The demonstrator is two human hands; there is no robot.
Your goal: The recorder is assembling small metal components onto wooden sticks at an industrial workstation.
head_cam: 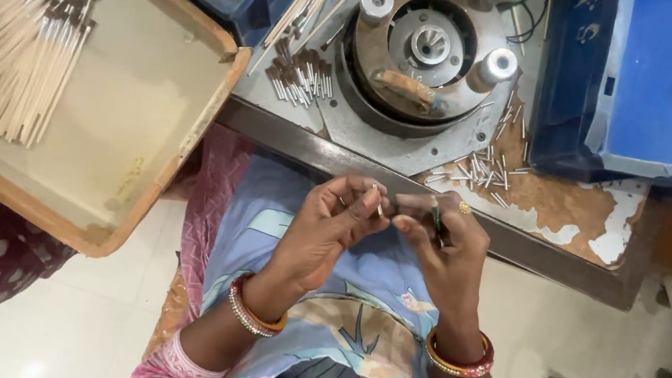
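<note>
My left hand (330, 224) pinches a small silvery metal ferrule (378, 204) between thumb and fingertips, just below the edge of the workbench. My right hand (442, 243) meets it from the right, its fingers closed on a thin dark brush piece (436, 218). Both hands hover over my lap, fingertips almost touching. Bangles ring both wrists. Behind the hands sits a round metal press machine (422, 46) on a grey plate.
Loose metal ferrules (483, 171) lie on the rusty bench right of the machine, and a bunch of brush tips (302, 78) on its left. A tan tray (141, 105) with several wooden brush handles (12, 47) stands at the left. Blue bins (656, 83) stand behind.
</note>
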